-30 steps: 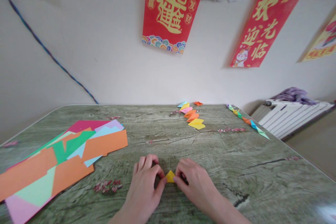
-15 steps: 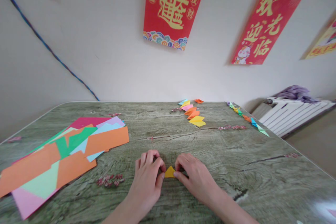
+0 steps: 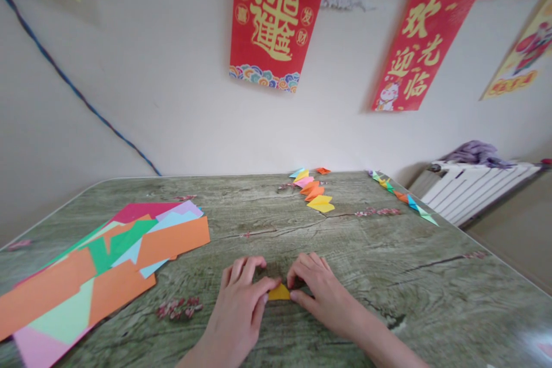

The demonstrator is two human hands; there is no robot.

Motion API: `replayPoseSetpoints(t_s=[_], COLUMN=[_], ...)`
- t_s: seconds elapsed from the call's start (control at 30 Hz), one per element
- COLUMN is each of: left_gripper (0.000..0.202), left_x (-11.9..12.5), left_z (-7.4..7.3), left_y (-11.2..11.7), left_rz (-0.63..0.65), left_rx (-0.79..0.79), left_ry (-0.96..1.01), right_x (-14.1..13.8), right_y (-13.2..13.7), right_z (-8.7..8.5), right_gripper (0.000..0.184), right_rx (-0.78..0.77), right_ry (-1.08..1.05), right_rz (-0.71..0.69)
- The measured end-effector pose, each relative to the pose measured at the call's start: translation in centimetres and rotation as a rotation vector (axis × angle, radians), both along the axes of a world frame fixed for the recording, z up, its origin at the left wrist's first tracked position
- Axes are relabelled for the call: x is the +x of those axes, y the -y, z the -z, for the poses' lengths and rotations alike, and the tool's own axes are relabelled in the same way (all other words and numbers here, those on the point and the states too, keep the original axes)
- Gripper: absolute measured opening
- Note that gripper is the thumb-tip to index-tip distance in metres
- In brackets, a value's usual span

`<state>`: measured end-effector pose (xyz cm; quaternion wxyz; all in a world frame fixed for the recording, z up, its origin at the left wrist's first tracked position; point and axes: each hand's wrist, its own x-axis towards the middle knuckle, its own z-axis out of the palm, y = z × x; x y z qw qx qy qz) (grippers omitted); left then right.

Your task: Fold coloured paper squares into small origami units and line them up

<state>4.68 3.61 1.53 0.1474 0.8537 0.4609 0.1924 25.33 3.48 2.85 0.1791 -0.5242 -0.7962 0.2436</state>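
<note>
A small folded piece of yellow paper [image 3: 279, 292] lies at the front middle of the table, between my two hands. My left hand [image 3: 242, 299] pinches its left side, the index finger reaching over its upper edge and the thumb below. At the right corner, the thumb and bent fingers of my right hand [image 3: 318, 292] close on the paper. The paper shows a low, peaked shape; its left part is hidden under my left fingers.
Overlapping coloured sheets [image 3: 107, 259] spread over the table's left side. Folded paper pieces [image 3: 319, 203] stand in a row toward the back, and another row [image 3: 405, 200] runs along the right edge. Behind the table [image 3: 241, 221] rises a wall with red hangings [image 3: 276, 29]; a radiator [image 3: 466, 187] is at right.
My left index finger has moved right, over the top of the yellow paper, covering more of it. The right hand keeps its hold. The whole view has shifted slightly.
</note>
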Motion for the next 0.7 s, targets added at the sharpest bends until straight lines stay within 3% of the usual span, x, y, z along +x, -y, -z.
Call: replayPoseSetpoints(t_s=[0.3, 0.47, 0.7], left_gripper=[0.054, 0.046, 0.039], left_x=[0.3, 0.5, 0.5], left_z=[-0.2, -0.6, -0.1], left_y=[-0.3, 0.0, -0.1], left_rz=[-0.013, -0.011, -0.022], left_rx=[0.009, -0.007, -0.029], left_ry=[0.009, 0.032, 0.079], right_x=[-0.7, -1.2, -2.1], right_y=[0.2, 0.4, 0.1], right_z=[-0.1, 0.3, 1.0], right_gripper=[0.028, 0.026, 0.020], right_rx=[0.074, 0.179, 0.180], right_ry=[-0.162, -0.076, 0.098], right_rz=[-0.124, -0.144, -0.096])
